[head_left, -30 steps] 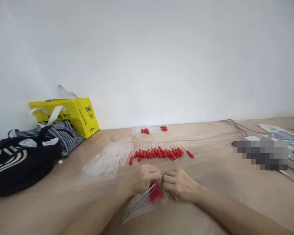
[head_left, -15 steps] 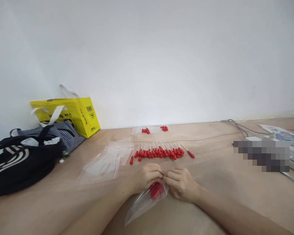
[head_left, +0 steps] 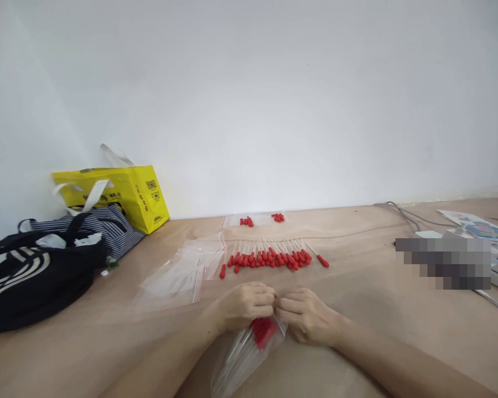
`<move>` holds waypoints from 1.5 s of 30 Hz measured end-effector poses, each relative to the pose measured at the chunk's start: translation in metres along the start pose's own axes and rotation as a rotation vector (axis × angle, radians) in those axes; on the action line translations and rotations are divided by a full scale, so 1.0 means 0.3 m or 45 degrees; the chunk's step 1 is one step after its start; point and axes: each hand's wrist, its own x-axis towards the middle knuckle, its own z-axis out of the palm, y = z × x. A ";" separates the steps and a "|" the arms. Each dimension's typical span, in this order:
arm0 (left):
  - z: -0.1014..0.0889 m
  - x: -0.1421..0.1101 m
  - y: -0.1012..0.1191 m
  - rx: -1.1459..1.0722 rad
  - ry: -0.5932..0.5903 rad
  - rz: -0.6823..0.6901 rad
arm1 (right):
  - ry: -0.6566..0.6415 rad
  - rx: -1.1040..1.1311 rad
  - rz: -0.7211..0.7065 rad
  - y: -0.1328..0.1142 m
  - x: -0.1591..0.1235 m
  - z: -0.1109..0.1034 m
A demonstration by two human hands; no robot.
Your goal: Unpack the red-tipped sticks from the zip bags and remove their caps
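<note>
A clear zip bag (head_left: 249, 362) hangs toward me, tilted, with several red-bulbed droppers (head_left: 263, 331) inside, bulbs up near its mouth. At the bag's upper edge, my left hand (head_left: 249, 304) is closed with fingers curled on the plastic. My right hand (head_left: 309, 316) pinches the same edge from the other side, fingertips almost touching the left ones. The exact grip of the fingertips is hidden. Just beyond both hands lies a row of loose droppers (head_left: 269, 257), red bulbs toward me and thin clear stems pointing away. One dropper (head_left: 322, 261) lies apart at the right end.
Flat clear zip bags (head_left: 174, 279) are spread left of the row. A filled bag (head_left: 261, 220) lies by the wall. At left stand a yellow bag (head_left: 149, 193), a striped bag (head_left: 116, 232) and a black bag (head_left: 37, 282). Cables (head_left: 402, 213) and a blurred patch are at right.
Both hands and the bag have shifted slightly toward me, and the bag now hangs lower. The loose droppers have not moved.
</note>
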 end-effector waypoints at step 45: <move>-0.060 -0.086 0.116 -0.550 -0.334 -0.977 | -0.297 0.919 1.008 0.009 -0.006 -0.042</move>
